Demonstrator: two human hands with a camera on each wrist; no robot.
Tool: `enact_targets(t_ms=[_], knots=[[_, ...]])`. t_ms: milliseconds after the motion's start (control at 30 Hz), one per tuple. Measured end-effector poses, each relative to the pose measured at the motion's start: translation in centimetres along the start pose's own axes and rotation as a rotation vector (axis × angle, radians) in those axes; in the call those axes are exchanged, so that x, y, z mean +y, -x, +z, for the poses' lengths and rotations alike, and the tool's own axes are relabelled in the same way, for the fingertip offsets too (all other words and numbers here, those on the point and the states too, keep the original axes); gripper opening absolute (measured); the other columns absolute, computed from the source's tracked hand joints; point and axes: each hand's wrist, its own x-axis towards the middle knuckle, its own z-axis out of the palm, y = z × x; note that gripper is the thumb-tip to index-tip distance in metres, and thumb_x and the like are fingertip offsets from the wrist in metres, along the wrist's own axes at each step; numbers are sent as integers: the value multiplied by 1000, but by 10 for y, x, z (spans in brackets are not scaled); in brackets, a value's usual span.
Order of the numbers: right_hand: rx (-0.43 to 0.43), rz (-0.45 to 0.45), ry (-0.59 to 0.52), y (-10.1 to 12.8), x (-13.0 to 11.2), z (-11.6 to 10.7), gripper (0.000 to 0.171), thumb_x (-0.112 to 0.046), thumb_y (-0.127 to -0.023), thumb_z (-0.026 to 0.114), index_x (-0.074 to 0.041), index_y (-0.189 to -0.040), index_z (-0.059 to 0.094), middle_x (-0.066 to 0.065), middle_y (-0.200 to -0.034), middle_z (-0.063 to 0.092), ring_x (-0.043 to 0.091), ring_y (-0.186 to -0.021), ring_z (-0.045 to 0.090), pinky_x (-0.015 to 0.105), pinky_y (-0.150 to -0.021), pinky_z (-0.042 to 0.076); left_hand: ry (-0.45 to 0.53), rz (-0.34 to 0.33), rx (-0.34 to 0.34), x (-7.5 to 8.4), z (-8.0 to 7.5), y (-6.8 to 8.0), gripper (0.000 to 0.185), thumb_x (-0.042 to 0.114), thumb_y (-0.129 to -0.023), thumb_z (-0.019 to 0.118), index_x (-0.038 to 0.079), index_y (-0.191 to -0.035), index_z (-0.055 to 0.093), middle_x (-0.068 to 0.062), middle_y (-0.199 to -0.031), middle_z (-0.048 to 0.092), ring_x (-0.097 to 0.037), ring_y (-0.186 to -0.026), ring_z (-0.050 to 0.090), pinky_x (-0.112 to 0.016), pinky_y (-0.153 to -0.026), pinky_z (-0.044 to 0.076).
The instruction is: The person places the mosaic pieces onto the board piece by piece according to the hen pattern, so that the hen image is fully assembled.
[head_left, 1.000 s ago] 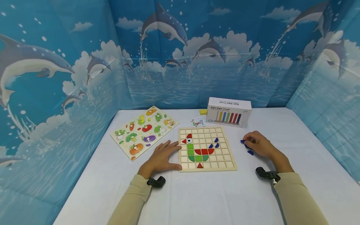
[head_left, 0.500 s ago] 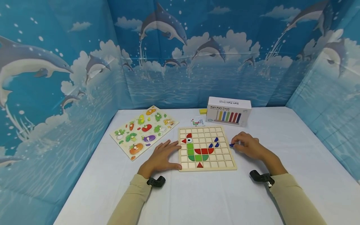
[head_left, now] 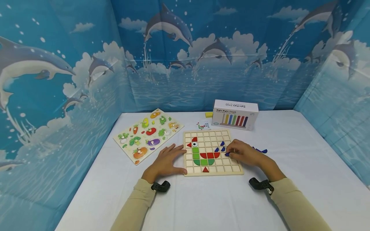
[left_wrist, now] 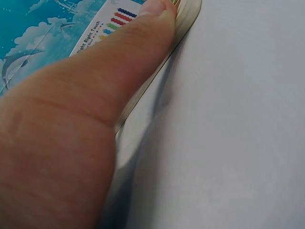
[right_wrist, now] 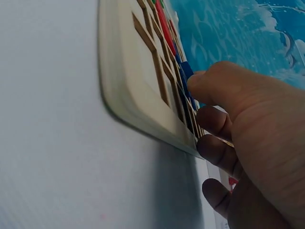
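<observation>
A wooden grid board (head_left: 214,174) holds a bird shape of red, green and blue pieces, with a white eye piece (head_left: 195,144). My right hand (head_left: 245,154) pinches a small blue puzzle piece (head_left: 227,154) over the board's right side, just below the blue tail pieces (head_left: 223,149). In the right wrist view, the thumb and a fingertip grip this blue piece (right_wrist: 187,69) close over the grid. My left hand (head_left: 167,161) rests spread at the board's left edge, its thumb (left_wrist: 138,43) along the wooden rim.
Loose blue pieces (head_left: 263,151) lie right of the board, partly behind the right hand. A vegetable puzzle board (head_left: 167,141) lies at the left. Behind the grid are a pattern card (head_left: 203,125), a yellow block (head_left: 208,114) and a white box (head_left: 235,115).
My right hand has carried a blue piece leftward from the loose pieces to the right part of the board. The left hand has stayed at the board's edge.
</observation>
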Motion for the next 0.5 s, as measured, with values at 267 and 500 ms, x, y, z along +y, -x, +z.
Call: enact_targets(t_ms=[267, 500], knots=[[-35, -2, 39, -5, -3, 4, 17, -5, -96, 68, -19, -105, 70, -1, -102, 55, 19, -90, 50, 31, -75, 46, -3, -6, 0, 1, -1, -1, 94, 79, -77, 66, 29, -154, 44, 9, -165, 27, -26, -153, 12, -52, -119, 13], [-81, 33, -29, -7, -2, 3, 17, -4, -98, 64, -19, -105, 70, 1, -103, 54, 21, -91, 47, 35, -77, 43, -9, -10, -10, 0, 0, -1, 95, 80, -77, 65, 29, -154, 43, 8, -165, 26, -26, -153, 12, -52, -119, 13]])
